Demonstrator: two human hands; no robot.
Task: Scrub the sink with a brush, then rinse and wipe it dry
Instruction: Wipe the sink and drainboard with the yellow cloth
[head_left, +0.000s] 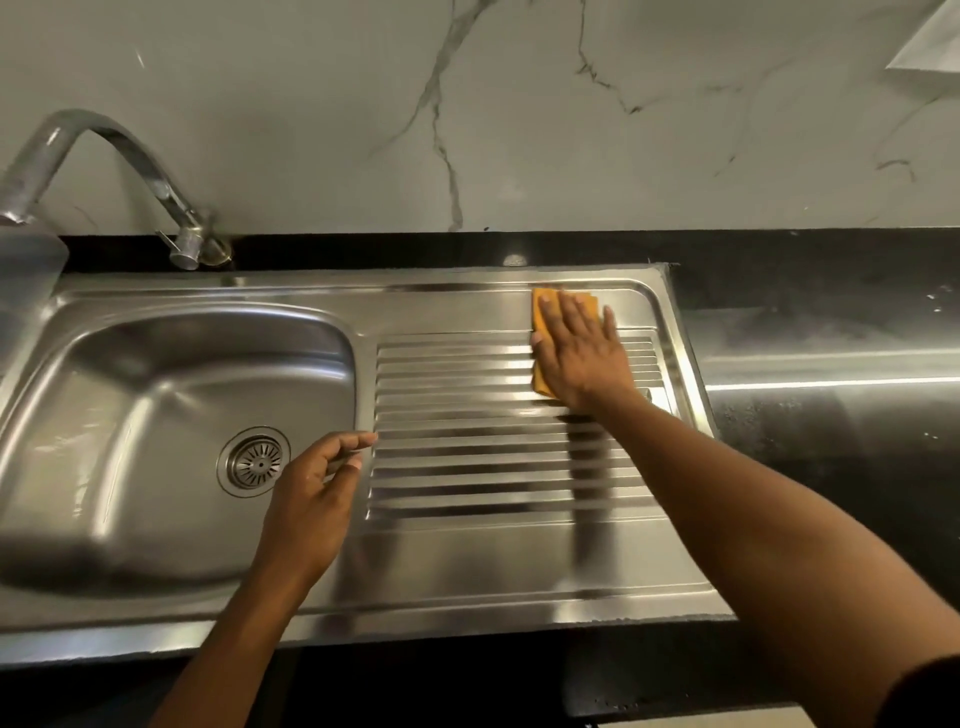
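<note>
A stainless steel sink (156, 395) has its basin on the left and a ribbed drainboard (467, 452) on the right. My right hand (579, 353) lies flat, fingers spread, pressing an orange cloth (540, 317) onto the far right corner of the drainboard. Most of the cloth is hidden under the palm. My left hand (317, 493) rests on the ridge between basin and drainboard, fingers loosely curled, holding nothing. The round drain strainer (254, 460) sits just left of it. No brush is in view.
A curved chrome tap (104, 156) rises behind the basin against a white marble wall. A black stone counter (831, 332) surrounds the sink and runs to the right. A clear container (26, 280) stands at the far left edge.
</note>
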